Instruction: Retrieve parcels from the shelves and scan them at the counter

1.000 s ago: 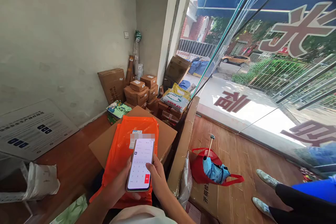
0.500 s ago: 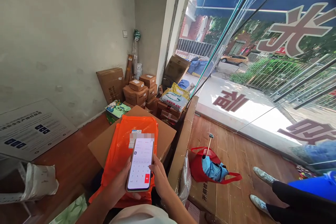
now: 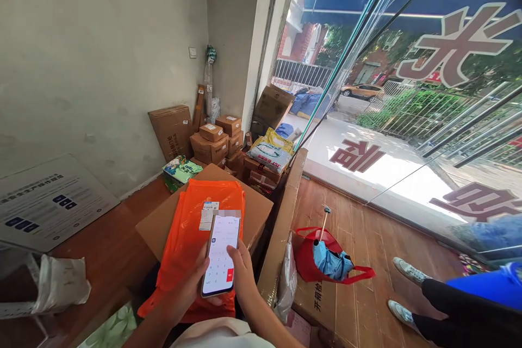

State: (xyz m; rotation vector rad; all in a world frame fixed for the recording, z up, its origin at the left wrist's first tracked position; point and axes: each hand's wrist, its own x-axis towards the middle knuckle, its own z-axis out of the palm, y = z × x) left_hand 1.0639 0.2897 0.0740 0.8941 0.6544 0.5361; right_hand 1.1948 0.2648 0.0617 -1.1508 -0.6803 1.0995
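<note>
A smartphone [image 3: 221, 261] with a number keypad and a red key on its screen is held upright between my two hands. My left hand [image 3: 191, 277] wraps its left edge, with the fingers hidden behind. On the right edge is my right hand [image 3: 243, 271], its thumb lying over the upper right of the keypad. Beneath the phone an orange plastic parcel bag [image 3: 183, 234] lies on a large cardboard box [image 3: 255, 207]. A white shipping label [image 3: 207, 215] on the bag shows just beyond the phone's top left.
Several cardboard parcels [image 3: 210, 147] and a yellow-white sack [image 3: 269, 148] are piled in the corner. A long carton [image 3: 281, 228] stands to the right, beside a red bag [image 3: 305, 263] holding a blue umbrella [image 3: 332, 262]. Another person's shoes [image 3: 410, 273] are at far right, near the glass door [image 3: 391, 174].
The phone has shifted slightly right and tilted a little. My right thumb has moved up and left, from the phone's edge onto the screen. The bag and boxes stay in place.
</note>
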